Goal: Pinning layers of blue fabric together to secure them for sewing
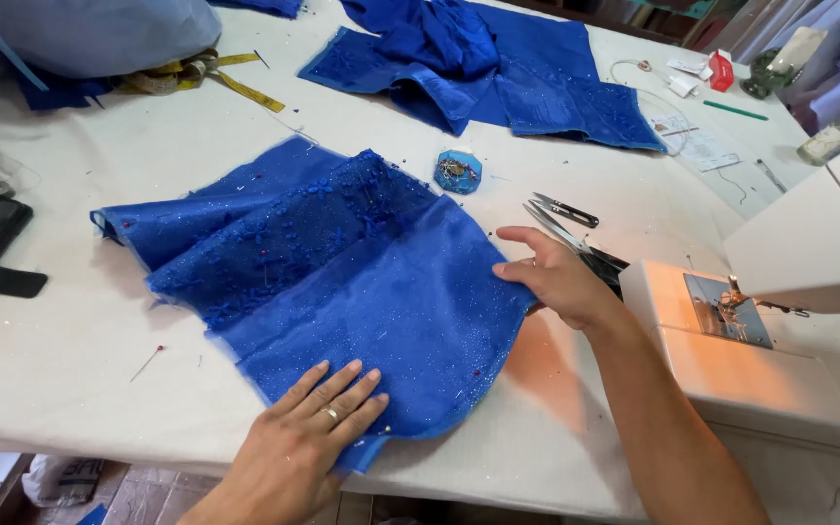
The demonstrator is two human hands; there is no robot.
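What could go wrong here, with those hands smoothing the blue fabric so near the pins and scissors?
Pins stuck in the blue fabric might prick the left hand pressing flat on its near edge. The right hand rests at the fabric's edge beside the scissors, so it could brush the blades. A loose pin on the table might get knocked off.

Glittery sheer blue fabric [362, 292], matt white tablecloth [70, 360], shiny metal scissors [576, 238], glossy plastic sewing machine [780, 340]

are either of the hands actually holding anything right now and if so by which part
Nothing is gripped. The left hand lies flat, palm down, on the near edge of the blue fabric piece; the right hand rests open-fingered at its right edge.
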